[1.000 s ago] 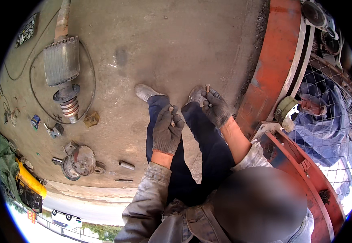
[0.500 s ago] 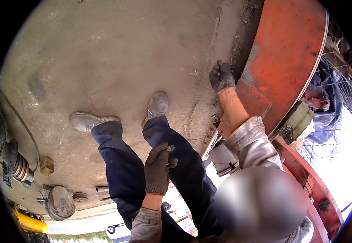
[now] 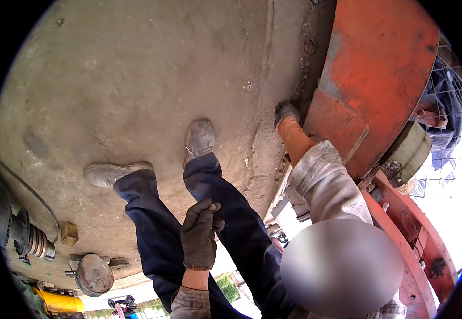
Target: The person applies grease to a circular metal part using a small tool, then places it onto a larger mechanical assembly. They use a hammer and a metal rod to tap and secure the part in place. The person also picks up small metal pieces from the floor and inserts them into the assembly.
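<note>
At nine o'clock, metal parts lie on the concrete floor (image 3: pixel 135 80): a coiled spring assembly (image 3: pixel 31 242), a small brass block (image 3: pixel 69 233) and a round metal disc (image 3: pixel 94 274). Toward six o'clock, the left hand (image 3: pixel 200 234), gloved, hangs loosely curled over the dark trousers, its grip holding nothing that can be made out. At one o'clock, the right hand (image 3: pixel 286 111), also gloved, presses on the lower edge of the orange steel panel (image 3: pixel 380 74); whether its grip closes around the edge cannot be told. The panel looks heavy, stiff and rough, best taken by its rim.

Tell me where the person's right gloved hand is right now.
In the head view, right of centre: the right hand reaches down to the concrete floor, against the lower edge of the orange metal machine body.
</note>
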A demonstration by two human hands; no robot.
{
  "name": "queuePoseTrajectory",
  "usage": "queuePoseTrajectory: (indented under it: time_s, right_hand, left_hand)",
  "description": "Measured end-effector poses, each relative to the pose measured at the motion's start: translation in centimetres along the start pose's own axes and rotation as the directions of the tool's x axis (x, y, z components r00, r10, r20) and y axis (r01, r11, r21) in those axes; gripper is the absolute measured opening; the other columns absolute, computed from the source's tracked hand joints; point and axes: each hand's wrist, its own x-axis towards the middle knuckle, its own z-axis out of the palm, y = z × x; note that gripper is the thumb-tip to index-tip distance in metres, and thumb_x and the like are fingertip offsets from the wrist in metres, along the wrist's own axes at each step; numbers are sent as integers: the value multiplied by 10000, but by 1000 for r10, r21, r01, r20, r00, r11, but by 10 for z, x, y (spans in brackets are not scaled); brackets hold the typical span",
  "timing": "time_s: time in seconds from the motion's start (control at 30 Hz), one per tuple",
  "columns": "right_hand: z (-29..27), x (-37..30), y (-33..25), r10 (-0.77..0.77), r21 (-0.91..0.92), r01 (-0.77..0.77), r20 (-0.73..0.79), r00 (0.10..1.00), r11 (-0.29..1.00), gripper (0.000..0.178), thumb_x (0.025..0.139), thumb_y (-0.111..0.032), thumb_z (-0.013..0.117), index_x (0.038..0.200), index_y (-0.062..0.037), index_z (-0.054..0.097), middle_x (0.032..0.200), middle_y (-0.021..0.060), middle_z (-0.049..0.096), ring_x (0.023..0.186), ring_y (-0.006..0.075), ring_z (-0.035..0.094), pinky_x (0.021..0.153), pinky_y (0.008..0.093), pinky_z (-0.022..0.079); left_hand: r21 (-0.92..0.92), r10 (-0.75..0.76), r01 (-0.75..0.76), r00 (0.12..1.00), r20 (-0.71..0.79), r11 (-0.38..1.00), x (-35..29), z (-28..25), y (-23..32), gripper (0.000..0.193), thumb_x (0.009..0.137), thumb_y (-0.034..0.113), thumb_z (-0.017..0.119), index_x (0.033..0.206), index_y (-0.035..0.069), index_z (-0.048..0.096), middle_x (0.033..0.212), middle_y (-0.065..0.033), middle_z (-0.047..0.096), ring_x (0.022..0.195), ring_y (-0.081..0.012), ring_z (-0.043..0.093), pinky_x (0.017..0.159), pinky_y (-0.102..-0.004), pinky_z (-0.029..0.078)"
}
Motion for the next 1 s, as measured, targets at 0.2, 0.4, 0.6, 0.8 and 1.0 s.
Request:
queuePoseTrajectory:
  time_s: [0.2, 0.4, 0.6, 0.8, 1.0]
  right_hand:
    - [26, 13, -32, -125, -36, 129, 104, 987, 991, 445, 928, -310, 729, 1371, -267, 712, 1484, -8, 630, 1355, 223, 596, 966, 525, 548]
    - [1, 16, -36, 75, 203, -94, 99, 992, 975, 393, 998, -225, 640, 1385, -234, 709, 1487, 5, 634, 1341, 245, 618, 965, 561, 529]
    - [-11, 12, -27, 170, 132, -180, 81, 982, 975, 389, 1031, -226, 582, 1402, -210, 696, 1504, 19, 619, 1352, 247, 611, 979, 592, 495]
    - [-25, 1, -25, 212, 151, -219, 62, 975, 964, 392, 1038, -223, 563, 1406, -211, 696, 1504, 28, 621, 1364, 260, 599, 1037, 568, 461]
    - [1, 23, -31, 172, 201, -182, 67, 983, 963, 454, 1037, -262, 569, 1484, -202, 618, 1563, 18, 557, 1440, 272, 506, 1107, 591, 390]
  left_hand:
    - [-20, 2, -2, 1000, 30, 1000, 4, -6, -9, 210, 1055, 47, 594, 1254, 3, 646, 1160, -139, 721, 762, -172, 696, 697, -307, 570]
    - [2, 16, -16, 1000, -17, 1000, 2, -6, -8, 207, 1055, 37, 584, 1251, -3, 640, 1168, -138, 716, 763, -171, 696, 704, -305, 574]
    - [20, 9, -8, 1000, -7, 1000, 3, -5, -10, 204, 1054, 32, 586, 1247, -2, 642, 1167, -143, 716, 766, -162, 697, 705, -303, 580]
    - [48, 13, -13, 1000, -13, 999, 2, -4, -11, 200, 1051, 42, 604, 1240, -6, 649, 1162, -144, 719, 774, -164, 699, 710, -300, 584]
    - [57, 6, -6, 1000, 8, 998, 1, 0, -7, 201, 1048, 37, 610, 1239, -5, 655, 1153, -133, 723, 777, -153, 696, 717, -295, 581]
